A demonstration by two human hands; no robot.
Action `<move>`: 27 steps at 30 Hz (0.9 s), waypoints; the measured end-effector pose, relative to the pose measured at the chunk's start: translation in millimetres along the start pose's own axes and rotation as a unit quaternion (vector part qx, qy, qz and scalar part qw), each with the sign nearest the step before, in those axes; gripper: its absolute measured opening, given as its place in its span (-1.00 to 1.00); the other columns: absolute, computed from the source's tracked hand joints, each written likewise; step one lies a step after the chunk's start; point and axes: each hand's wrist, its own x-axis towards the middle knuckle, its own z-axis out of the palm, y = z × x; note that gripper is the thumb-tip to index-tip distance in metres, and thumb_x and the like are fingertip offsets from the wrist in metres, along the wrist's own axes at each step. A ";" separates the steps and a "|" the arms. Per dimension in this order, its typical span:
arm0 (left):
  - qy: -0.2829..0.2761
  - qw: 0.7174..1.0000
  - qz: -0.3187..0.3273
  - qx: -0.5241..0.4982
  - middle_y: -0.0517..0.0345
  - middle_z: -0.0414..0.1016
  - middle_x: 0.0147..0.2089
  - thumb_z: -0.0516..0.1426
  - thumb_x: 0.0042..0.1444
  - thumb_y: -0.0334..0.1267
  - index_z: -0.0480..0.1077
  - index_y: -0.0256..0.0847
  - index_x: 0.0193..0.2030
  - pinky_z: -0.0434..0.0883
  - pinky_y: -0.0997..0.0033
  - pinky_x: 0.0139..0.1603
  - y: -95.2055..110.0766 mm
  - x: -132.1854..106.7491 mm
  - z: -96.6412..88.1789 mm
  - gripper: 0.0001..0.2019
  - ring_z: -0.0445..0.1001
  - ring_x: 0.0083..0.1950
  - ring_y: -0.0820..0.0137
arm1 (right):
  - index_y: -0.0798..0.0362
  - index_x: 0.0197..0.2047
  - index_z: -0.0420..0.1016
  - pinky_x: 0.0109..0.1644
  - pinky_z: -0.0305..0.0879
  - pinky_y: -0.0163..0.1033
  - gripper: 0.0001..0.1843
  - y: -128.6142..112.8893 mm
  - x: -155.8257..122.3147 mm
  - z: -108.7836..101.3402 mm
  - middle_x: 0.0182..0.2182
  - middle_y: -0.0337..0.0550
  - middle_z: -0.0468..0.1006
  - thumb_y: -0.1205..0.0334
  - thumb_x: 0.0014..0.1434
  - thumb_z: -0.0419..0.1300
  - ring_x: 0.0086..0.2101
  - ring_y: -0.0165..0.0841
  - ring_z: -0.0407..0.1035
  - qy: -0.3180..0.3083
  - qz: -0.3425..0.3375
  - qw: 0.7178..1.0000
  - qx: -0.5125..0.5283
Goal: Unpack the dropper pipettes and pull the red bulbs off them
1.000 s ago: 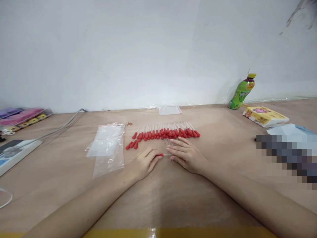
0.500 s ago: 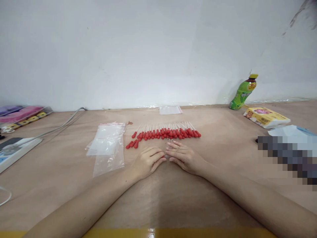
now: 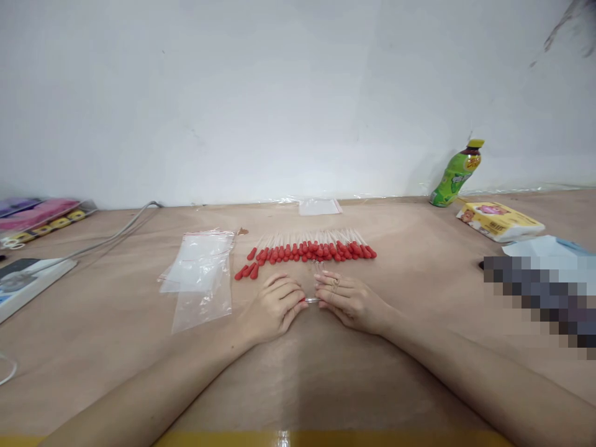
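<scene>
One slim clear dropper (image 3: 311, 300), red-tipped, between left hand (image 3: 274, 307) and right hand (image 3: 350, 302)

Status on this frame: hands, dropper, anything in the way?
Left hand and right hand both pinch one dropper. Dropper row just beyond fingertips. Plastic bags lie left, apart.

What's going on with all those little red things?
A person pinches one small dropper between both hands at the table: the left hand at its red bulb end, the right hand at its clear tube. Behind the hands lies a long row of red-bulbed droppers, side by side, with a few loose red bulbs at its left end and clear plastic bags further left.
</scene>
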 end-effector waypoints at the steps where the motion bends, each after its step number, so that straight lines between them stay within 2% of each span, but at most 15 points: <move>1: 0.002 1.000 0.001 -0.002 0.13 0.46 -0.28 0.02 0.15 -0.34 0.35 -0.24 -0.26 0.24 0.24 0.08 -0.3 0.0 -0.1 -0.90 0.40 -0.16 0.42 | 0.17 -0.17 0.41 0.10 0.29 -0.14 -0.83 0.6 -0.8 0.3 -0.23 -0.05 0.55 0.38 0.15 0.08 -0.03 -0.28 0.34 0.001 -0.001 1.000 -0.002; 13: 0.003 1.000 0.005 -0.024 0.11 0.46 -0.29 0.02 0.16 -0.32 0.36 -0.24 -0.26 0.28 0.27 0.00 -3.4 -2.8 0.4 -0.89 0.39 -0.15 0.38 | 0.16 -0.05 0.36 0.13 0.26 -0.11 -0.72 3.8 -11.9 -1.5 -0.13 -0.01 0.51 0.42 0.13 0.08 0.01 -0.31 0.29 0.014 -0.018 1.000 -0.004; 16: 0.029 0.999 -0.026 -0.016 0.11 0.47 -0.30 0.03 0.16 -0.32 0.38 -0.23 -0.27 0.30 0.28 -0.06 -6.0 -6.8 -2.1 -0.88 0.39 -0.16 0.37 | 0.09 -0.04 0.35 0.07 0.29 -0.10 -0.70 10.6 -15.3 -4.7 -0.17 -0.07 0.52 0.42 0.14 0.07 -0.02 -0.31 0.31 0.049 0.014 0.999 0.003; 18: 0.049 0.997 -0.055 -0.002 0.11 0.46 -0.28 0.04 0.15 -0.29 0.40 -0.21 -0.26 0.30 0.31 -0.12 -10.0 -7.8 -8.4 -0.87 0.38 -0.20 0.37 | 0.07 -0.07 0.39 -0.06 0.34 -0.14 -0.73 15.4 -17.0 -5.9 -0.29 -0.11 0.54 0.39 0.13 0.09 -0.14 -0.32 0.38 0.073 0.064 0.995 -0.012; 21: 0.066 0.989 -0.129 0.013 0.10 0.42 -0.27 0.03 0.16 -0.22 0.43 -0.18 -0.21 0.32 0.39 -0.23 -25.4 -5.0 -27.1 -0.81 0.37 -0.26 0.40 | 0.04 -0.15 0.46 -0.30 0.27 -0.20 -0.79 19.4 -19.2 -5.1 -0.50 -0.17 0.46 0.31 0.12 0.12 -0.39 -0.36 0.33 0.061 0.130 0.987 -0.078; 23: 0.064 0.973 -0.220 0.034 0.08 0.39 -0.29 0.00 0.16 -0.17 0.44 -0.19 -0.18 0.33 0.40 -0.24 -43.1 -1.8 -43.7 -0.75 0.37 -0.25 0.38 | 0.05 -0.16 0.47 -0.35 0.20 -0.21 -0.79 19.8 -20.2 -3.7 -0.53 -0.17 0.42 0.29 0.12 0.11 -0.43 -0.36 0.27 0.045 0.161 0.979 -0.120; 25: 0.039 0.946 -0.314 0.071 0.06 0.39 -0.27 -0.02 0.14 -0.19 0.45 -0.21 -0.18 0.34 0.39 -0.24 -63.2 -0.4 -59.3 -0.73 0.39 -0.25 0.35 | 0.07 -0.14 0.46 -0.32 0.18 -0.21 -0.77 19.3 -20.6 -2.5 -0.49 -0.15 0.44 0.32 0.12 0.09 -0.41 -0.35 0.26 0.041 0.188 0.972 -0.132; 27: -0.020 0.912 -0.400 0.090 0.06 0.42 -0.28 -0.04 0.11 -0.19 0.44 -0.22 -0.15 0.34 0.38 -0.23 -80.7 -1.8 -69.6 -0.70 0.42 -0.25 0.32 | 0.08 -0.15 0.44 -0.28 0.17 -0.21 -0.77 19.1 -20.3 -1.9 -0.44 -0.13 0.45 0.34 0.12 0.06 -0.37 -0.34 0.26 0.040 0.207 0.969 -0.127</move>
